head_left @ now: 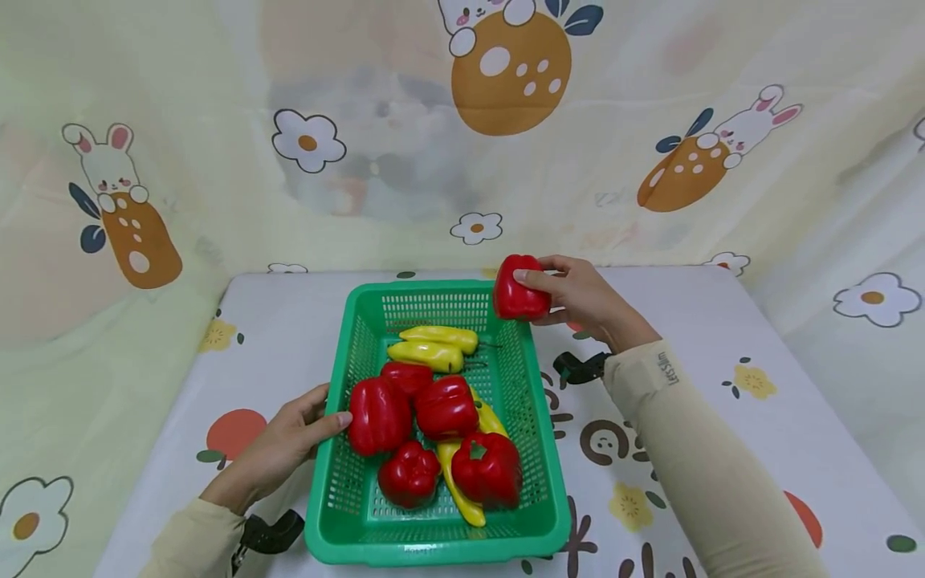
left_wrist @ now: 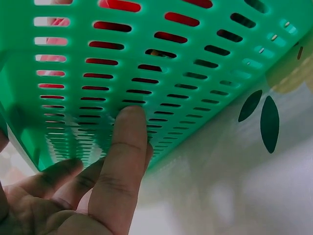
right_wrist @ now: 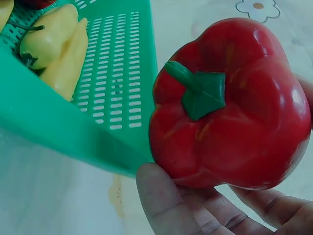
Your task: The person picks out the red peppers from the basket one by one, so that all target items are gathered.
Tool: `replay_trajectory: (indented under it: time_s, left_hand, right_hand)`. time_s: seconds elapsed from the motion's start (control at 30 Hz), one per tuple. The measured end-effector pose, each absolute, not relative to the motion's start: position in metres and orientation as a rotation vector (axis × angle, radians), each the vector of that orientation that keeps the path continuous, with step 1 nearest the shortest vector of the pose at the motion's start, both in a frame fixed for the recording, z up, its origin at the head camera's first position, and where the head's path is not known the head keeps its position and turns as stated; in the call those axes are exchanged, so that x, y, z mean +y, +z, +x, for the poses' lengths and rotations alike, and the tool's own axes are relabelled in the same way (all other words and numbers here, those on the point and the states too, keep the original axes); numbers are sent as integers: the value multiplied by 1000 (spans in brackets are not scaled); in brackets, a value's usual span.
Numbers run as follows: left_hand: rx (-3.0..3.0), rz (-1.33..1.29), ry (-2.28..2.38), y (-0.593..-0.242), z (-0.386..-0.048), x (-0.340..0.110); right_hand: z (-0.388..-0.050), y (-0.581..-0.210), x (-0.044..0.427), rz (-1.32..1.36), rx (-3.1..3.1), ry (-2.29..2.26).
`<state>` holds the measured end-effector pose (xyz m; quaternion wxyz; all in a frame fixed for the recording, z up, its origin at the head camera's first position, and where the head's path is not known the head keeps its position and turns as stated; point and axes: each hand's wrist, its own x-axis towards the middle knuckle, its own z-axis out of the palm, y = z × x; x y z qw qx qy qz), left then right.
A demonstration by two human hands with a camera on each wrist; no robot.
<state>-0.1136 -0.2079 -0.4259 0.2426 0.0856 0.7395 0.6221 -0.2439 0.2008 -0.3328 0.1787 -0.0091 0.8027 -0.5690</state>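
My right hand (head_left: pixel 581 299) holds a red bell pepper (head_left: pixel 519 291) over the far right corner of a green plastic basket (head_left: pixel 441 554). In the right wrist view this pepper's green stem (right_wrist: pixel 203 95) shows, with fingers around its underside and side. My left hand (head_left: pixel 285 441) grips the basket's left rim, thumb over the edge and fingers along the outer slotted wall (left_wrist: pixel 195 73). Inside lie several red bell peppers, one (head_left: pixel 379 416) close to my left thumb. Two yellow peppers (head_left: pixel 426 355) rest at the back, and more yellow (head_left: pixel 462 490) shows partly hidden beneath red ones.
The basket stands on a table with a white patterned cloth (head_left: pixel 723 449). A cream curtain (head_left: pixel 390 193) printed with rabbits and flowers hangs behind and at both sides. Black wrist mounts (head_left: pixel 273 534) are on both arms.
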Motion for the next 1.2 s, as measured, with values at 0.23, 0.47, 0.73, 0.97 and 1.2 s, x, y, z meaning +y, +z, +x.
replay_trajectory:
  time_s: [0.23, 0.47, 0.73, 0.97, 1.2]
  left_hand:
    - [2017, 217, 1710, -428, -113, -208]
    - [2005, 201, 1721, -429, -112, -208]
    - [1999, 203, 1716, -430, -113, -209]
    - [1985, 219, 1723, -431, -114, -209]
    - [2004, 224, 1719, -432, -113, -209]
  right_hand:
    - [-245, -330, 207, 9, 2246, -1627]
    - [-247, -331, 213, 45, 2254, -1620]
    - [-245, -331, 218, 80, 2270, -1616]
    - [-245, -334, 225, 85, 2273, -1621]
    - [-245, -334, 230, 135, 2282, -1601]
